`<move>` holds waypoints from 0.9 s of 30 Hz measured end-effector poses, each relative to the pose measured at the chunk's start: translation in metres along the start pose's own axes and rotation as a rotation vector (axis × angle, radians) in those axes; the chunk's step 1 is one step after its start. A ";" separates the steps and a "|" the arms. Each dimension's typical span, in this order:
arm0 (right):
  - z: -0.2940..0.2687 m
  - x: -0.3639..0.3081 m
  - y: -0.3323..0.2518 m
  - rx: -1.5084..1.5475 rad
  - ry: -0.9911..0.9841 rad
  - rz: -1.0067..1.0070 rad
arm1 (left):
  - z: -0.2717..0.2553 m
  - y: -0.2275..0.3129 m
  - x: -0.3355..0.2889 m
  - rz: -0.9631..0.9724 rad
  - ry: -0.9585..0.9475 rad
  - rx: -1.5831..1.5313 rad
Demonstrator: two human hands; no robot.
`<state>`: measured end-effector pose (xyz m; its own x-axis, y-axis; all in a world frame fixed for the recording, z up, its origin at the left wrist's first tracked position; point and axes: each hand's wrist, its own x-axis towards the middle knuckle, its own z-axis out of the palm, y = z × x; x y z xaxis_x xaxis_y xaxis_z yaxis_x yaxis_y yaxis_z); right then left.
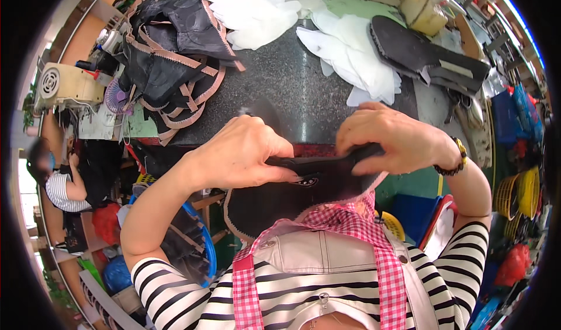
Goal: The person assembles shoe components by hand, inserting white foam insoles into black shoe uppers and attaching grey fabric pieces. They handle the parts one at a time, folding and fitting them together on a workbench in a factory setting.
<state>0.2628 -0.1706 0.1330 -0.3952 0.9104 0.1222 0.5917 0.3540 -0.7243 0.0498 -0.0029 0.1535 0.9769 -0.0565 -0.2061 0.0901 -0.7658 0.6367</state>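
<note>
A black shoe-upper piece (pixel 274 204) with a pale zigzag-cut edge and a small light emblem hangs in front of my apron, just off the table's near edge. My left hand (pixel 245 154) pinches its top edge between thumb and fingers. On the other side, my right hand (pixel 391 137) has its fingers curled over the top edge, with the thumb below. The material bends between the two hands. Behind my left hand, a blurred dark shape (pixel 264 112) shows against the dark speckled tabletop (pixel 274 75); its kind is unclear.
A heap of black uppers with pinkish-brown edging (pixel 175 55) lies at the table's left. White leaf-shaped sheets (pixel 254 14) spread along the back, with another fan (pixel 356 55) further right. Beside it rest dark sole-shaped pieces (pixel 421 52). Another person (pixel 64 184) sits at far left.
</note>
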 end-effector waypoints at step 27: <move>-0.001 0.030 -0.040 -0.361 0.171 -0.179 | -0.001 0.049 -0.022 0.093 0.375 0.429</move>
<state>0.2275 -0.1576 0.1663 -0.4101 0.8395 0.3565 0.7443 0.5339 -0.4012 0.0333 -0.0384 0.1901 0.9859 0.0350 0.1635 -0.0097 -0.9642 0.2651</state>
